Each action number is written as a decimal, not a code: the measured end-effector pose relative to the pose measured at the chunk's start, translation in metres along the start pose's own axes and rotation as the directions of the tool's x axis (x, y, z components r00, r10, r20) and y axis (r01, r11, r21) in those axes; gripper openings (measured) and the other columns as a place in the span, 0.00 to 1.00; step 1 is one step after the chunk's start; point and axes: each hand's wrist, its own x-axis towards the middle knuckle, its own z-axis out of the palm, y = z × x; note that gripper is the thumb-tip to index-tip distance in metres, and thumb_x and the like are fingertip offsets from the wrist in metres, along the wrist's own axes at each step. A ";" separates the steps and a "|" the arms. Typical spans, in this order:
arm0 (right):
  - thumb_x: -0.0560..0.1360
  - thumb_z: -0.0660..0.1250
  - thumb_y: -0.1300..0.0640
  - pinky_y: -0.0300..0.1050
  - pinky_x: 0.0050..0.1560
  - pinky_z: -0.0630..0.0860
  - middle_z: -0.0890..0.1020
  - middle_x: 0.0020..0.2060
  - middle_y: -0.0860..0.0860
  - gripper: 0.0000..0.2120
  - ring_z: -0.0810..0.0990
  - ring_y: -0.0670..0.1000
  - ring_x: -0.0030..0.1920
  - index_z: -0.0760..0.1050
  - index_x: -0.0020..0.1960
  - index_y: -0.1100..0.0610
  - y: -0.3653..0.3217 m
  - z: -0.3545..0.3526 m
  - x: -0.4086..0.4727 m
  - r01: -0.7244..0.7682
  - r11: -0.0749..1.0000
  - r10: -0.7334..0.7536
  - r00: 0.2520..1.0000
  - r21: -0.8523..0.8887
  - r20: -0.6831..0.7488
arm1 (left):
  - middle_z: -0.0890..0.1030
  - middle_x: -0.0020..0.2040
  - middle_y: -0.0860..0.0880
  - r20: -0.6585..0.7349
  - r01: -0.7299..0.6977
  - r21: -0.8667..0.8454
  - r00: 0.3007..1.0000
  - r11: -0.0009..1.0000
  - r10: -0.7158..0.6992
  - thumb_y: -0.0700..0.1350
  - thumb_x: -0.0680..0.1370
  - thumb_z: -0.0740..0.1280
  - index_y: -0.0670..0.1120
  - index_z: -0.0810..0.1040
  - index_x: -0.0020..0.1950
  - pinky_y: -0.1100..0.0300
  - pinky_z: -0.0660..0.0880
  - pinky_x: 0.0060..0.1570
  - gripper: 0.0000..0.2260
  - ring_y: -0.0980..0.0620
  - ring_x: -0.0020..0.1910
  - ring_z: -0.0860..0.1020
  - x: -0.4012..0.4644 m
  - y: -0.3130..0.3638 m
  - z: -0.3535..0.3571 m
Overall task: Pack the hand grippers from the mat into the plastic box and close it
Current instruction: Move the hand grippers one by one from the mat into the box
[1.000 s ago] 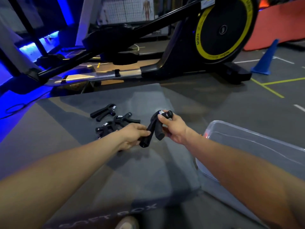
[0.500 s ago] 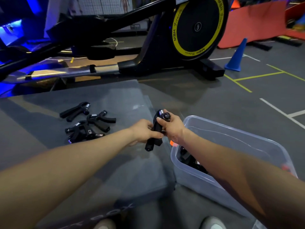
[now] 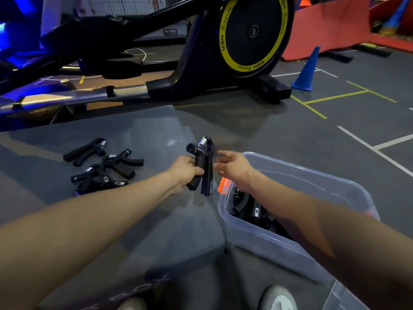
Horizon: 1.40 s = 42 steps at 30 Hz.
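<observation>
Grey gym flooring with painted lines lies behind a grey mat (image 3: 138, 135), and a black exercise machine (image 3: 223, 52) with a yellow-ringed wheel stands beyond the mat. Half a second ago both hands held one black hand gripper; now only the left hand (image 3: 185, 171) holds it, with its fingers curled round one handle. The right hand (image 3: 234, 165) has let go and hangs just right of the gripper, fingers relaxed and spread, touching nothing. The held hand gripper (image 3: 202, 166) stands upright above the right edge of the mat, its steel spring on top and the two handles pointing down, close together. Three more hand grippers (image 3: 102, 166) lie in a loose group on the mat, to the left. A clear plastic box (image 3: 257, 240) stands on the floor just right of the mat, without lid, with black grippers inside.
</observation>
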 end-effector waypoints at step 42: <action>0.67 0.71 0.67 0.41 0.43 0.74 0.82 0.50 0.57 0.16 0.82 0.57 0.49 0.76 0.53 0.57 0.124 -0.090 0.039 -0.511 0.832 0.332 0.772 -0.218 -0.542 | 0.71 0.64 0.44 0.101 -0.278 0.611 0.956 0.741 0.275 0.38 0.74 0.67 0.43 0.70 0.69 0.63 0.64 0.63 0.22 0.46 0.62 0.73 0.079 -0.046 0.103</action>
